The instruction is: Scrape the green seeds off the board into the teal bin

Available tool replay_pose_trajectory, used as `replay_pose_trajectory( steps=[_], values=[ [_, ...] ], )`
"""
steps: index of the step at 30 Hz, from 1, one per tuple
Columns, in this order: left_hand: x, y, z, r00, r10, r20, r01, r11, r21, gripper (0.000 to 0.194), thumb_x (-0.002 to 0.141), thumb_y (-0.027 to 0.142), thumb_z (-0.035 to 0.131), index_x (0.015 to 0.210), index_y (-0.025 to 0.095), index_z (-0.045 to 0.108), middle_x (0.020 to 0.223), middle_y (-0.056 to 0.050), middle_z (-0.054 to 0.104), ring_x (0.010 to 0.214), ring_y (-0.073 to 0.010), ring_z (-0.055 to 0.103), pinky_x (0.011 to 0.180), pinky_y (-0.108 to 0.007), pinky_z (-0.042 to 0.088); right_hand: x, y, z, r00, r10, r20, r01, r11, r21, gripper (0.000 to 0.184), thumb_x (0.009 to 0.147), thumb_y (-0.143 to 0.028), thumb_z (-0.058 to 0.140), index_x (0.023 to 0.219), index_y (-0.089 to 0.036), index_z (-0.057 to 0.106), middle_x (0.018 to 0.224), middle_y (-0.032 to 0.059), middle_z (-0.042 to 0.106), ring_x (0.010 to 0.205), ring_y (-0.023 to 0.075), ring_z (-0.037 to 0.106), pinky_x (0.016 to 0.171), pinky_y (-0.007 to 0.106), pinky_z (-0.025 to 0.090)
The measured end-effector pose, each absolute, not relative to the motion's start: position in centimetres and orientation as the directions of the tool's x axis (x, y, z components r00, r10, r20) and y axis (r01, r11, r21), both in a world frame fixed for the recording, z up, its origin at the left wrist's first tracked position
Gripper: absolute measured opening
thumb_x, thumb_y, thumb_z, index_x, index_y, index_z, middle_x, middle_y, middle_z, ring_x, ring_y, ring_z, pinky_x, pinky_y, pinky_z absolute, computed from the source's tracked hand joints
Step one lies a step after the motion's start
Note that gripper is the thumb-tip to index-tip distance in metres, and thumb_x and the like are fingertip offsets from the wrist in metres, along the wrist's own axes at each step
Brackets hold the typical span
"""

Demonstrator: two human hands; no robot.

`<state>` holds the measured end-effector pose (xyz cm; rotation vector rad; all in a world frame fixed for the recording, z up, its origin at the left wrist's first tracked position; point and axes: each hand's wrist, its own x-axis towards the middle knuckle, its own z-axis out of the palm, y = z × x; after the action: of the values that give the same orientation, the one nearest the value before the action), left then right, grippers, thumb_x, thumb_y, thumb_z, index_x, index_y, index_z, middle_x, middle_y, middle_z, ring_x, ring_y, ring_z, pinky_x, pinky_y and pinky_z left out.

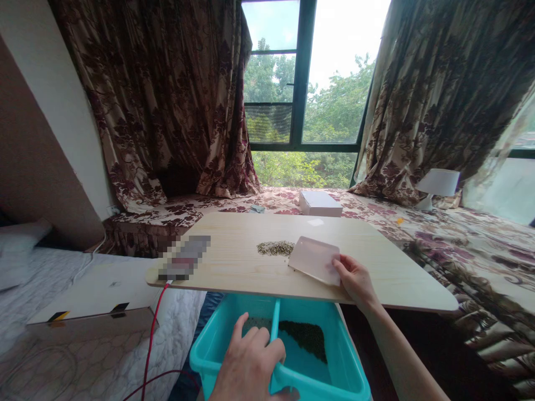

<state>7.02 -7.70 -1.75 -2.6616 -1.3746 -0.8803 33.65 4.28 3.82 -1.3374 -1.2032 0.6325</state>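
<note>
In my right hand is a thin, translucent pale-pink plastic sheet, pinched at its right corner and tilted over the wooden tabletop. Beside its left edge lies a small pile of greenish grains, with a few stray ones near the lower edge. Below, my left hand grips the middle divider of a teal plastic bin, its fingers over the left compartment and thumb on the right side. Dark green grains are heaped in the right compartment. Grains also show in the left one, partly hidden by my fingers.
On the table's left lies a blurred-out device with a red cable running down. A white box and a lamp stand on the window ledge. A cardboard box rests on the bed at left.
</note>
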Motion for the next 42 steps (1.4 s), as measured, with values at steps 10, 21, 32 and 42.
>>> replay_pose_trajectory(
  steps=[10,21,32,42],
  values=[
    [7.0,-7.6,-1.5,0.453,0.761,0.463,0.755,-0.604,0.254,0.05,0.054,0.063,0.078,0.074,0.025,0.053,0.07,0.007,0.049,0.068,-0.0169,0.052,0.1,-0.057,0.027,33.7,4.6,3.5,0.295,0.903,0.312,0.294,0.225,-0.929,0.031,0.067,-0.042,0.061,0.084,-0.017,0.069,0.073,0.0064,0.074,0.069,0.0222,0.067,0.064,0.032,0.052],
    [6.8,-8.0,0.5,0.5,0.777,0.382,0.757,-0.607,0.243,0.043,0.064,0.06,0.076,0.076,0.024,0.056,0.071,0.004,0.056,0.07,-0.0201,0.06,0.093,-0.063,0.035,33.5,4.4,3.7,0.32,0.887,0.332,0.349,0.215,-0.912,0.035,0.07,-0.044,0.06,0.087,-0.015,0.07,0.073,0.0074,0.074,0.067,0.0226,0.067,0.057,0.03,0.051],
    [6.7,-8.0,1.4,0.496,0.814,0.302,0.785,-0.569,0.245,0.041,0.063,0.058,0.077,0.075,0.023,0.06,0.071,0.002,0.058,0.072,-0.0215,0.062,0.093,-0.065,0.037,33.4,5.0,3.7,0.381,0.861,0.338,0.315,0.222,-0.923,0.038,0.068,-0.045,0.06,0.089,-0.014,0.068,0.075,0.0094,0.074,0.063,0.0202,0.064,0.047,0.027,0.045],
    [6.3,-8.1,1.3,0.457,0.827,0.328,0.785,-0.548,0.29,0.04,0.062,0.055,0.079,0.074,0.023,0.058,0.072,0.003,0.058,0.073,-0.0217,0.063,0.095,-0.066,0.035,33.2,5.2,3.7,0.32,0.893,0.316,0.321,0.212,-0.923,0.037,0.071,-0.044,0.059,0.091,-0.015,0.067,0.074,0.0074,0.073,0.056,0.0174,0.061,0.046,0.027,0.044]
  ],
)
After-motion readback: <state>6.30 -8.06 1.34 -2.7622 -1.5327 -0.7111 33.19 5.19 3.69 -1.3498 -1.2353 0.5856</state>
